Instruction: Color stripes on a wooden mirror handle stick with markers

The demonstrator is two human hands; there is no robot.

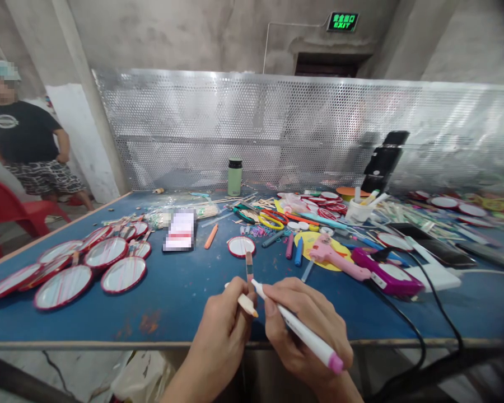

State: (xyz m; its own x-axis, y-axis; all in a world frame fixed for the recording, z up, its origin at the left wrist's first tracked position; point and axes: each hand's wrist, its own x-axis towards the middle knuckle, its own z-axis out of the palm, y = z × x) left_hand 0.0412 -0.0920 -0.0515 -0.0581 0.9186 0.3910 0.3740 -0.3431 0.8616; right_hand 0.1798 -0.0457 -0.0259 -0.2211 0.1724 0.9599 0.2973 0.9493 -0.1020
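Note:
My left hand (224, 330) is closed round two thin wooden craft sticks (249, 267) at the near edge of the blue table (185, 291); one stick points up, the other lies across my fingers. My right hand (306, 330) grips a white marker (302, 331) with a pink end cap, its tip touching the upright stick. Both hands are close together, just above the table's front edge.
Several red-rimmed round discs (109, 254) lie at the left. One small disc (241, 246) sits ahead of my hands. Pink and purple glue guns (361, 268) with black cables lie right, amid scissors, markers and phones. A green bottle (234, 177) stands behind. A person (21, 145) stands far left.

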